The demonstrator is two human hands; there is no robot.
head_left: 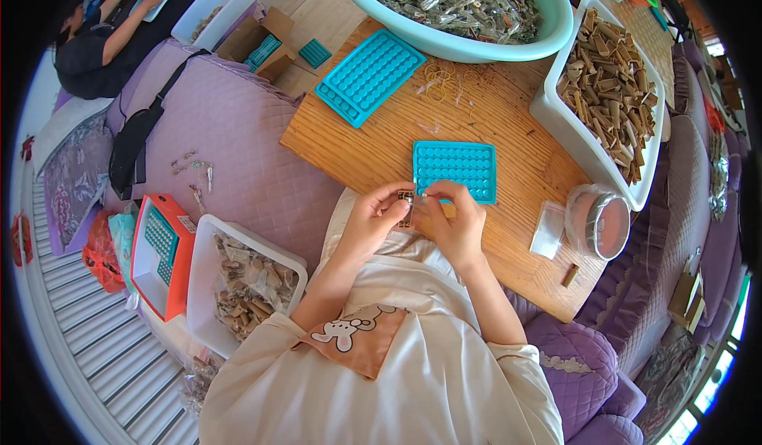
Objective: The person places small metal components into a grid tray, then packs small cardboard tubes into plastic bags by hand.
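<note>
My left hand (373, 221) pinches a small dark-and-gold piece (406, 199) between thumb and fingers, close to my body at the table's near edge. Right beside it, my right hand (456, 221) has its thumb and fingertips pressed together. Something thin and clear seems to be between them, too small to name. Just beyond both hands lies a turquoise tray (454, 170) with rows of round cells. A second turquoise tray (371, 77) rests farther left on the wooden table (508, 119).
A pale green basin (456, 45) heaped with clear-wrapped pieces and a white bin (548, 111) of brown pieces stand beyond. A round clear tub (597, 221) sits right. On the left are a white bin (208, 286), an orange box (181, 258) and another person (103, 52).
</note>
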